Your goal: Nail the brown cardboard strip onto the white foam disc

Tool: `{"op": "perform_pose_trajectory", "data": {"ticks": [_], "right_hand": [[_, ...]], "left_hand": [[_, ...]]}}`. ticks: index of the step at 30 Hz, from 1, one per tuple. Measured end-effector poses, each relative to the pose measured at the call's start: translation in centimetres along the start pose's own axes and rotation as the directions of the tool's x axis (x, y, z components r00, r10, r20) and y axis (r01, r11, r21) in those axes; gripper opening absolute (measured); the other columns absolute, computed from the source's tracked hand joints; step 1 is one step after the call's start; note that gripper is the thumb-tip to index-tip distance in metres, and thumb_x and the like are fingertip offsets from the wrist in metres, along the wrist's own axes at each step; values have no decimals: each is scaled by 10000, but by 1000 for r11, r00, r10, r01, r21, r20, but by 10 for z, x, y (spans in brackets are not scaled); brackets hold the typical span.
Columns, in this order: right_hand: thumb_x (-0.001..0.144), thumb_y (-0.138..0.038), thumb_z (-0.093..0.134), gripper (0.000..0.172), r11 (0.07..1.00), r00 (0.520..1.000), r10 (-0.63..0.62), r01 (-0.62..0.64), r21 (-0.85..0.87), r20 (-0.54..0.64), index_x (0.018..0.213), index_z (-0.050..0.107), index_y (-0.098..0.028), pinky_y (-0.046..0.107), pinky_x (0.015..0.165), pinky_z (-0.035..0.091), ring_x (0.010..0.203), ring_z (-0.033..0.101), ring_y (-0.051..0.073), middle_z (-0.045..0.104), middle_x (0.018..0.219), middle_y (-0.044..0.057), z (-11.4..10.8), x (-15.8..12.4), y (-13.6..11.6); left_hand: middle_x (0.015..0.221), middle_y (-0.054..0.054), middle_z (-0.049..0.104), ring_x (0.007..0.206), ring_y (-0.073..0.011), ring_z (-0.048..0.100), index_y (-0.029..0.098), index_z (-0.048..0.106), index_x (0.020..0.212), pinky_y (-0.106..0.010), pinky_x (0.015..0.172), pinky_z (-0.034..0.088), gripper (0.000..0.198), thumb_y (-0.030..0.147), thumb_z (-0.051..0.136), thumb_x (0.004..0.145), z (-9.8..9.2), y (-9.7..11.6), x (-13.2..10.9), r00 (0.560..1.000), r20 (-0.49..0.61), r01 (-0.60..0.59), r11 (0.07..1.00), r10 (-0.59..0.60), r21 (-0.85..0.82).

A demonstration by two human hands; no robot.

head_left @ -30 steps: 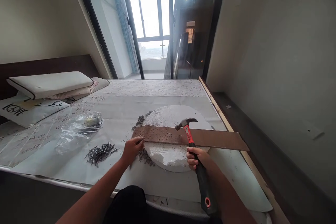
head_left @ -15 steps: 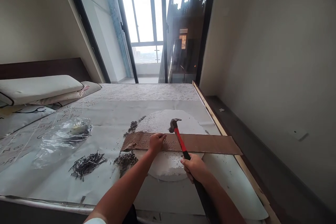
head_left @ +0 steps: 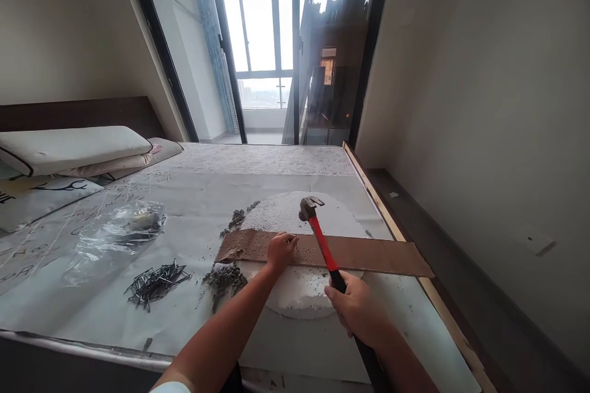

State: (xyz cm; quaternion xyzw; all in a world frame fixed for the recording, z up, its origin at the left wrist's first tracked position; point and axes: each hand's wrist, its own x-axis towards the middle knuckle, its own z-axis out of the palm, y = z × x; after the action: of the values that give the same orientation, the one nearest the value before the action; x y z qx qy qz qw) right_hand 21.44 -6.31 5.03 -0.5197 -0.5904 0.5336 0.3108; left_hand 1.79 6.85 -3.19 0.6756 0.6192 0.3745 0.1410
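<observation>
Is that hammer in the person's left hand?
No: the claw hammer is held in the right hand, while the left hand rests on the holed brown board.

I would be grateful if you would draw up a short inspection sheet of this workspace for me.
Surface: printed sheet spread over a bed.
Job's things: claw hammer; perforated brown board lying across a white foam disc.
Clutter: loose nails, grey crumbled debris, plastic bag.
Grips: right hand holds the hammer's handle; left hand is on the board, any held item unclear.
Cables: nothing seen.
Surroundings: pillows, window.
</observation>
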Motion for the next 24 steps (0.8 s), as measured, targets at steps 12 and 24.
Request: {"op": "perform_pose_trajectory", "data": {"ticks": [12, 24], "right_hand": [[733, -238, 496, 132, 993, 997, 32, -39, -110, -64, 634, 411, -213, 234, 426, 278, 430, 355, 89, 399, 514, -54, 3, -1, -14], [756, -258, 479, 141, 993, 999, 29, -34, -112, -44, 646, 400, -218, 232, 427, 270, 427, 351, 95, 373, 479, -61, 6, 5, -7]], "left_hand": [[795, -47, 687, 770, -153, 590, 193, 687, 737, -260, 711, 404, 208, 301, 525, 810, 5, 0, -2, 1000, 16, -21, 999, 20, 47], [822, -59, 690, 793, -169, 600, 195, 688, 739, -264, 719, 413, 194, 276, 522, 799, 5, 0, -4, 999, 23, -39, 998, 38, 52]]}}
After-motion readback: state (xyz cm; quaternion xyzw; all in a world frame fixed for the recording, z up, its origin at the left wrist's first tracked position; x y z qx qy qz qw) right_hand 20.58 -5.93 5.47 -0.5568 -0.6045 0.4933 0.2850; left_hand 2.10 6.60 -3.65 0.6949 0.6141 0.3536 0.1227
